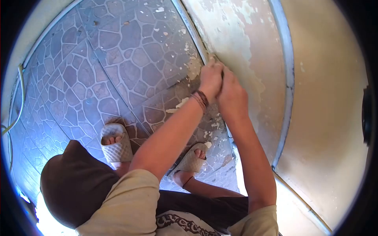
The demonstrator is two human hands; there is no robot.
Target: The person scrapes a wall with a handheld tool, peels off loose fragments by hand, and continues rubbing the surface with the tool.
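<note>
My left hand, with dark bracelets at its wrist, is closed low against the peeling wall, where the wall meets the floor. Pressed beside it on the right is my right hand, its fingers also closed. The two hands touch, and their fingertips meet near the wall's lower edge. What they grip, if anything, is hidden by the fingers. Pale flakes lie on the stone-patterned floor to the left of the hands.
Two feet in quilted slippers stand on the floor below the hands. A pipe runs along the wall's base, and a grey trim strip curves down the wall. A pale cable hangs at the far left.
</note>
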